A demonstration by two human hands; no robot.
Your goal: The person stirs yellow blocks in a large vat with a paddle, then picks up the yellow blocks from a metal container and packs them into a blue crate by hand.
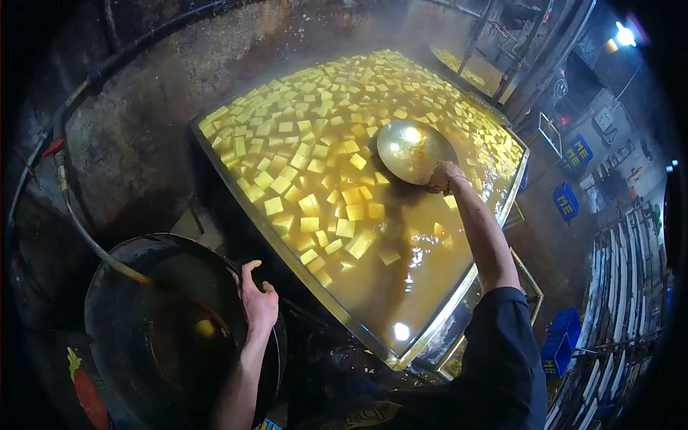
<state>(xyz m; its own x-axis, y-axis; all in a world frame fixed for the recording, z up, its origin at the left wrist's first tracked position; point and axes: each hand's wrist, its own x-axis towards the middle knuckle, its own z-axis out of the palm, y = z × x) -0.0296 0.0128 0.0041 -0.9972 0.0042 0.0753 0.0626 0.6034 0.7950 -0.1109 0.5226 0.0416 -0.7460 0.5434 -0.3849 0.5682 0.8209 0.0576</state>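
My right hand (445, 177) grips the rim of a round, shallow metal bowl (411, 148), held over the liquid in a large rectangular metal vat (269, 228). Its hollow side faces up and shines in the light. Many yellow tofu-like blocks (309, 204) float in the cloudy, amber liquid (371, 306), densest at the far and left sides. On the left, my left hand (259, 301) is at the rim of a big dark round tub (115, 322), fingers apart and nothing held. Whether it presses on the rim, I cannot tell. A yellow piece (205, 328) lies inside the tub.
A hose (88, 236) runs down the stained wall (161, 97) into the tub. Another vat (473, 67) with yellow blocks stands at the far right, behind posts. Blue crates (561, 344) and slatted racks (618, 279) are on the right. Steam hangs at the back.
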